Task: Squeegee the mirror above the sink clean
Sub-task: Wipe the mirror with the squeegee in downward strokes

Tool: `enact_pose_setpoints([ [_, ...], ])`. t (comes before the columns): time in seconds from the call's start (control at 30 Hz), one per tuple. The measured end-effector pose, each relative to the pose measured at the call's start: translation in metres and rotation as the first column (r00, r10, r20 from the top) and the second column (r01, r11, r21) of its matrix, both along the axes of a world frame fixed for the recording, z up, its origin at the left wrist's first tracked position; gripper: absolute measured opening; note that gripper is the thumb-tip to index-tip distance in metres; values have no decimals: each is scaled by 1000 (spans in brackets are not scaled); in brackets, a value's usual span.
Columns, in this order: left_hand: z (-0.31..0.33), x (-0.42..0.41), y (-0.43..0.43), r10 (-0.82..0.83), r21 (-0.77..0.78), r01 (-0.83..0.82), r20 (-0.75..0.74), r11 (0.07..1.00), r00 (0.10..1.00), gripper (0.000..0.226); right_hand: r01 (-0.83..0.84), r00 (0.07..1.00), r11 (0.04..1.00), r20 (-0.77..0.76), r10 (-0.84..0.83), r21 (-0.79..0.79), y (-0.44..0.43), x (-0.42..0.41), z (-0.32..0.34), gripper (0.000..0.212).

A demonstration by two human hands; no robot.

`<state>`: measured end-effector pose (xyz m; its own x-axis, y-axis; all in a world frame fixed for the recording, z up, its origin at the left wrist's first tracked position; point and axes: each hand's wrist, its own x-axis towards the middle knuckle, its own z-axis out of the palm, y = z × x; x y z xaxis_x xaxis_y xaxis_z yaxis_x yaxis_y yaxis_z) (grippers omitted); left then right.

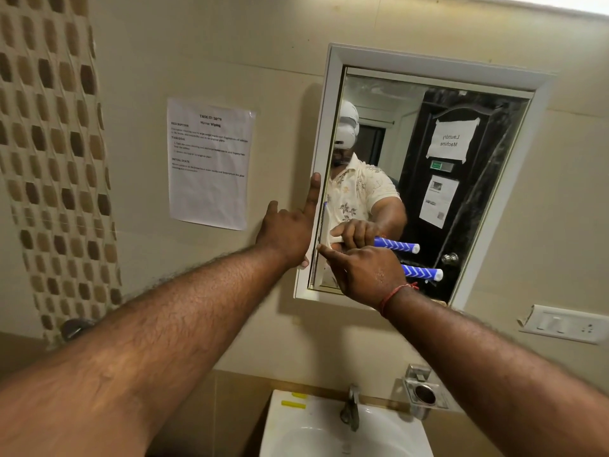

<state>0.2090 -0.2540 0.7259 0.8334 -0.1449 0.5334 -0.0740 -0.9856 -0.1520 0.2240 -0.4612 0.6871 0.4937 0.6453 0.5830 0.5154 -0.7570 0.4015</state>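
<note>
The squeegee [423, 273] lies low on the mirror [389, 103], its white blade standing upright against the glass at the mirror's left edge, its blue and white handle pointing right. The right hand [362, 272] grasps it where head meets handle, fingers wrapped round the neck and the forefinger stretched out towards the blade; the right arm reaches up from lower right, nearly straight, a red thread [397, 291] round the wrist. The left hand [286, 232] grasps nothing: it rests against the left side of the white frame [428, 65], one finger extended up along it, another lifted beside it, the arm straight from lower left. A printed sheet [209, 163] is stuck on the wall left of the frame. Below are a white sink [286, 433] and its tap [351, 407]
</note>
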Motion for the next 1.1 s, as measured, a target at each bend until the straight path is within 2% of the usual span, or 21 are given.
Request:
enact_pose_setpoints([
  [0.5,-2,1,-3,-19,15,19,0,1000,1000,183,108,993,992,50,-105,-57,17,-8,-5,57],
  [0.8,-5,-2,-6,27,-11,-27,-15,1000,1000,182,26,993,996,120,-15,-89,8,-3,-4,50],
  [1.1,-10,-3,-11,14,-27,-14,-20,1000,1000,177,2,996,998,93,4,-65,-47,0,-5,51],
])
